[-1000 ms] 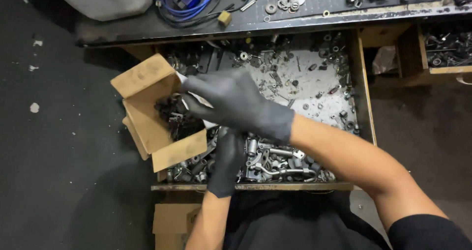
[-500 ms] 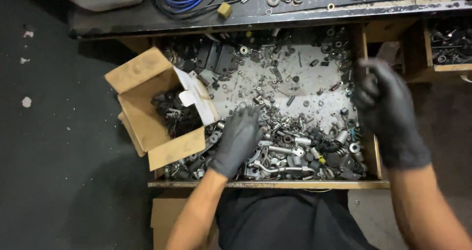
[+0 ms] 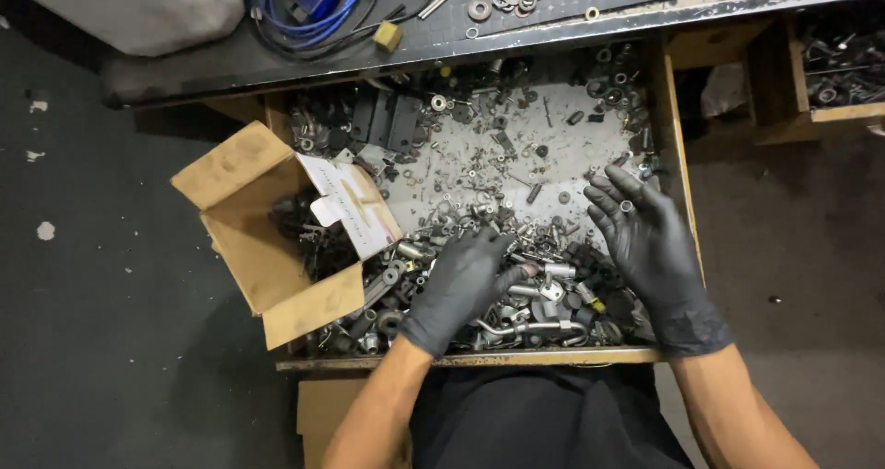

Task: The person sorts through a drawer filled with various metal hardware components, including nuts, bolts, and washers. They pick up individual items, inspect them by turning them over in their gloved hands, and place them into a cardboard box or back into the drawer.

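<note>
Head view looks straight down into an open wooden drawer (image 3: 671, 146), and I'll place everything off that. Its near half is buried in a pile of loose metal hardware (image 3: 544, 280): fittings, nuts, bent tube bits, washers. The far half is mostly bare pale bottom with scattered small stuff.

Left hand (image 3: 458, 287), black glove, sits on the pile near the drawer's front middle, fingers curled down into the parts; I can't tell if it's actually pinching a piece. Right hand (image 3: 650, 248) lies flat and spread over the pile by the drawer's right wall, holding nothing.

My guess on handling: these bits are hard, stiff and dense for their size, probably a bit greasy, so they'll slide and tangle. I'd say single pieces want a fingertip pinch across the body, or a scoop from under.

A cardboard box (image 3: 267, 248) with dark parts inside leans over the drawer's left edge.
</note>
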